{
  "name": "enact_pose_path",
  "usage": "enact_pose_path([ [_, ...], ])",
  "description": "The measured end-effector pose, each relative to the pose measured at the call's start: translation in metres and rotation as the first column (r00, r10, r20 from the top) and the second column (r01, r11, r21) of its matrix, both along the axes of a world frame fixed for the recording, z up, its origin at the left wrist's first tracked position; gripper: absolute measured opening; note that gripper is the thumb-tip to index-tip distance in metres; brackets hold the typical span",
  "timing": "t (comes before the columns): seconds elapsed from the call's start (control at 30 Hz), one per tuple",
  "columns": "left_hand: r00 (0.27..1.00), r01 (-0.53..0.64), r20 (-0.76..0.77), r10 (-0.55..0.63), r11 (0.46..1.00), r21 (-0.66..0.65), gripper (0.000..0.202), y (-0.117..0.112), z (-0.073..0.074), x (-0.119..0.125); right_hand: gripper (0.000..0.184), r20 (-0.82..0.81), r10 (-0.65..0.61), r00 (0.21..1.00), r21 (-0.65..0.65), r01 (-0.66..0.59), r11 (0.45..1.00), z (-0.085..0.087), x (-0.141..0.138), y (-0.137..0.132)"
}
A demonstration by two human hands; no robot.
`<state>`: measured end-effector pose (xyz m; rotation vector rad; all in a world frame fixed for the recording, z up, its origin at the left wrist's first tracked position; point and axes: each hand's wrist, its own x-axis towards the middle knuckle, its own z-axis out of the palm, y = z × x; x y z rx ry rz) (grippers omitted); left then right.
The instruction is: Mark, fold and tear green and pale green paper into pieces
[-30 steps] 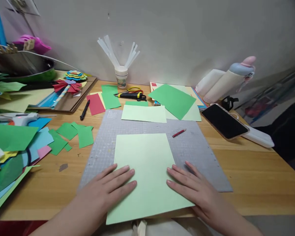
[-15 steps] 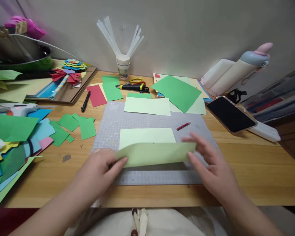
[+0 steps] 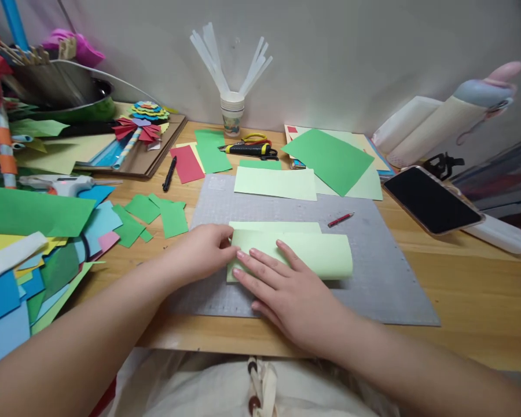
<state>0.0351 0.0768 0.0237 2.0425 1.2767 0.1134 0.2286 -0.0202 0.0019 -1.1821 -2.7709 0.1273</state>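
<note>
A pale green sheet of paper [image 3: 312, 255] lies folded over on the grey cutting mat [image 3: 373, 272]. My right hand [image 3: 286, 289] lies flat on the left part of the fold, fingers stretched out and pressing it down. My left hand [image 3: 204, 252] pinches the folded sheet at its left end. A small red pencil [image 3: 341, 219] lies on the mat just beyond the sheet.
Another pale green strip [image 3: 275, 183] and a green sheet [image 3: 327, 159] lie at the back. A phone [image 3: 432, 200] sits to the right, a cup of glue sticks [image 3: 232, 113] by the wall, a cutter [image 3: 252, 149], a glue gun [image 3: 61, 184] and paper scraps [image 3: 35, 243] to the left.
The flat sheet was lifted by its near edge and folded away from me. My right hand moved left onto the fold; my left hand went to its left end.
</note>
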Motion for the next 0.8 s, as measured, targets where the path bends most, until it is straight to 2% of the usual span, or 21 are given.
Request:
enact_pose_path([
  [0.23, 0.994, -0.045, 0.107, 0.025, 0.982, 0.186, 0.019, 0.013, -0.018, 0.000, 0.047, 0.035, 0.087, 0.996, -0.044, -0.086, 0.995, -0.002, 0.009, 0.024],
  [0.37, 0.991, -0.005, 0.132, -0.032, 0.963, 0.271, 0.014, 0.013, -0.028, -0.002, 0.054, 0.029, 0.088, 0.996, -0.037, -0.087, 0.995, -0.004, 0.011, 0.024],
  [0.5, 0.992, 0.056, 0.085, -0.093, 0.929, 0.365, 0.011, 0.015, -0.030, -0.003, 0.056, 0.041, 0.121, 0.992, -0.067, -0.118, 0.991, -0.002, 0.012, 0.019],
  [0.63, 0.994, 0.081, 0.038, -0.104, 0.921, 0.381, 0.012, 0.016, -0.030, -0.002, 0.048, 0.056, 0.144, 0.988, -0.103, -0.138, 0.985, -0.001, 0.009, 0.014],
  [0.8, 0.992, 0.099, 0.033, -0.120, 0.920, 0.380, 0.014, 0.018, -0.030, -0.003, 0.041, 0.042, 0.112, 0.993, -0.057, -0.110, 0.992, -0.002, 0.004, 0.013],
])
